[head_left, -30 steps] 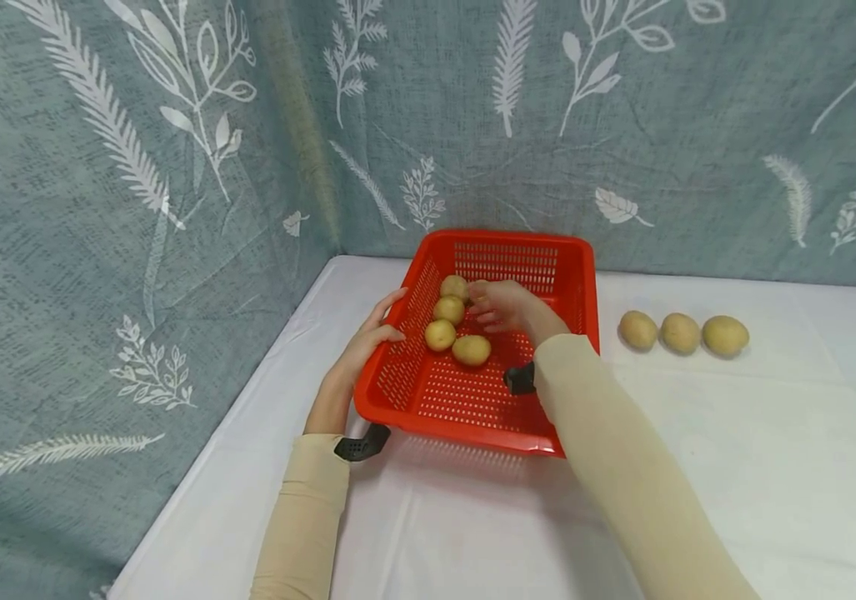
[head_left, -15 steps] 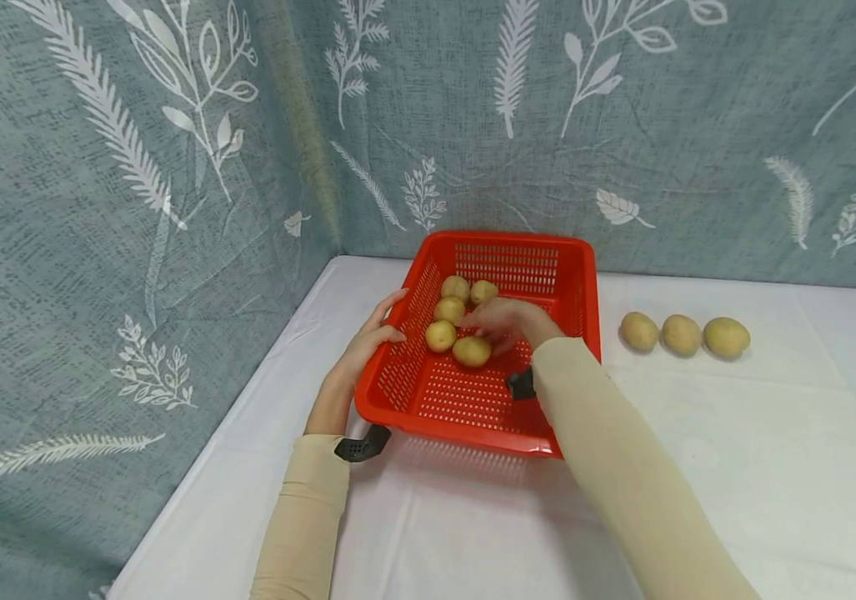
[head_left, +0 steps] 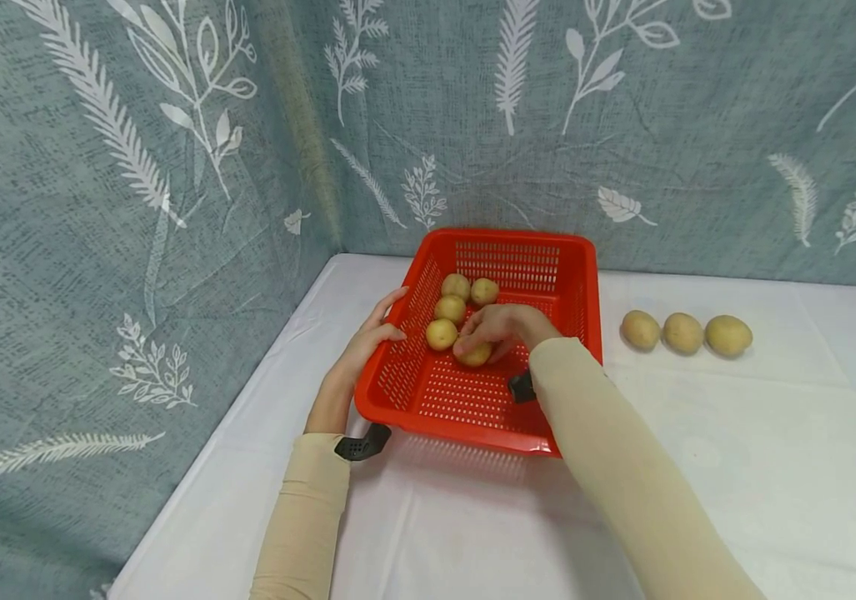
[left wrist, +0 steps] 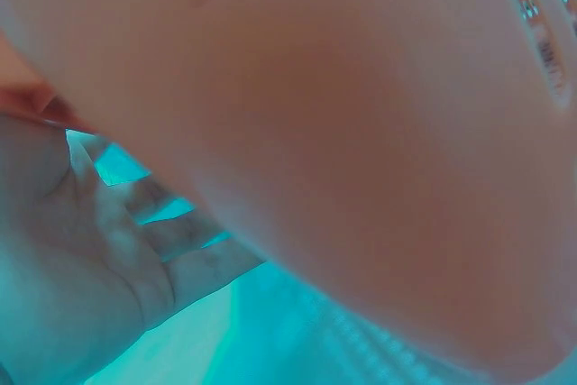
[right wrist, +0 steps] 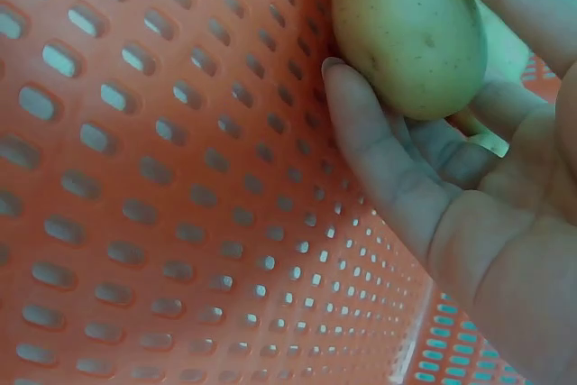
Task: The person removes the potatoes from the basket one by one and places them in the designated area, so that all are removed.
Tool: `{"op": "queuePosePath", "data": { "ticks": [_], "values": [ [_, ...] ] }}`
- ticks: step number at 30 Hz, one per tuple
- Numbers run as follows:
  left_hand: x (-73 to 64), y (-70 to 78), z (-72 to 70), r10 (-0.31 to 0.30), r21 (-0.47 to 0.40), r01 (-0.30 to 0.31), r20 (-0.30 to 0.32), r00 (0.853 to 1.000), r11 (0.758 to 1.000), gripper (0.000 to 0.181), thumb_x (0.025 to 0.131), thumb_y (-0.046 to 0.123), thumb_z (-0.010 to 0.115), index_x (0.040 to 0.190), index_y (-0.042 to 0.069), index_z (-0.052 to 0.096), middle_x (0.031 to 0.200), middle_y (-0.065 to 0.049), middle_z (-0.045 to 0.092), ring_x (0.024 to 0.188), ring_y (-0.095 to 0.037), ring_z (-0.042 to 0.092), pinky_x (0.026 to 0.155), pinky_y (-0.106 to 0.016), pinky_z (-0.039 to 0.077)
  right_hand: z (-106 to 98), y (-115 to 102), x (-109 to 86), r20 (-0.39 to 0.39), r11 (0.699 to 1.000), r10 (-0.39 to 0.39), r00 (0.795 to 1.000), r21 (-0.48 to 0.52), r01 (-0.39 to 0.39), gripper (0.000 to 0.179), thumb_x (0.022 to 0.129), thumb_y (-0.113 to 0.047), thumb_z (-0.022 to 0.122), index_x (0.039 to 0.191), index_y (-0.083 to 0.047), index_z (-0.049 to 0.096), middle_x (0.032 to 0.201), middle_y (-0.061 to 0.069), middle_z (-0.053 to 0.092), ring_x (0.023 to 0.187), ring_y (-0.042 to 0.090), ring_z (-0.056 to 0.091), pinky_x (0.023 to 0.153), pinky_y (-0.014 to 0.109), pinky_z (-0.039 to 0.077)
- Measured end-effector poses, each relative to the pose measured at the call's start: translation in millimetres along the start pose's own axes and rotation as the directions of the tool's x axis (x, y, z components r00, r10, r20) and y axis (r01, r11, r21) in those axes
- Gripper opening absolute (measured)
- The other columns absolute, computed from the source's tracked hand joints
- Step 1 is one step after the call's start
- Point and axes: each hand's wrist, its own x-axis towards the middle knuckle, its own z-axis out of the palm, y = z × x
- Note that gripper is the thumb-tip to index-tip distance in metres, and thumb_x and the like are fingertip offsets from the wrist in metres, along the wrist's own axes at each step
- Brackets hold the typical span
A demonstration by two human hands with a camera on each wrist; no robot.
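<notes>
In the head view a red plastic basket (head_left: 488, 429) with slotted walls stands on the table. My left hand (head_left: 362, 348) touches its left rim, thumb and a finger laid over the edge. The left wrist view shows this hand (left wrist: 108, 259) with spread, fairly straight fingers beside the basket wall (left wrist: 361, 151). Inside the basket, my right hand (head_left: 498, 325) grips the nearest potato (head_left: 475, 357). Its fingers curl around that potato (right wrist: 410, 33) in the right wrist view. Other potatoes lie left of and behind it: one at the front left (head_left: 441, 334), another at the back (head_left: 484, 291).
To the basket's right, three potatoes (head_left: 683, 333) lie in a row on the white tablecloth (head_left: 765, 450). A blue-green patterned curtain (head_left: 660, 125) hangs behind the table and along its left side.
My right hand has moved from the back potato towards the front and now grips the nearest potato. The back potato has come into view. My left hand has stayed put.
</notes>
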Motion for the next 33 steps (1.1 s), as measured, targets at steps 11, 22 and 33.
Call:
{"op": "queuePosePath", "data": {
  "ticks": [11,22,33],
  "values": [
    [-0.1,0.3,1.2,0.002,-0.003,-0.002,0.002,1.0,1.0,0.072,0.084,0.0,0.039,0.151,0.019,0.022,0.131,-0.017,0.033,0.101,-0.028,0.048,0.075,-0.031,0.048,-1.3,0.8,2.3,0.023,1.0,-0.004,1.0,-0.002,0.004,0.03,0.086,-0.021,0.07,0.109,-0.004,0.06,0.101,0.005,0.053,0.094,0.018,0.051,0.085,0.033,0.049],
    [0.3,0.4,0.1,0.005,0.0,-0.005,-0.001,1.0,1.0,0.072,0.085,0.0,0.038,0.152,0.019,0.022,0.131,-0.018,0.033,0.101,-0.027,0.048,0.076,-0.031,0.048,-0.3,-1.6,-0.9,0.013,1.0,-0.008,1.0,0.005,0.008,0.032,0.088,-0.018,0.068,0.114,-0.002,0.06,0.101,0.004,0.054,0.095,0.018,0.051,0.086,0.032,0.049],
    [-1.5,0.1,0.1,0.008,-0.011,-0.008,0.004,1.0,1.0,0.072,0.085,-0.002,0.038,0.152,0.018,0.021,0.137,-0.019,0.031,0.104,-0.028,0.047,0.077,-0.031,0.047,-1.9,0.6,-3.5,-0.03,1.0,0.005,1.0,0.025,-0.005,0.036,0.086,-0.023,0.07,0.116,-0.005,0.062,0.113,0.006,0.057,0.102,0.02,0.053,0.085,0.033,0.049]
  ]
}}
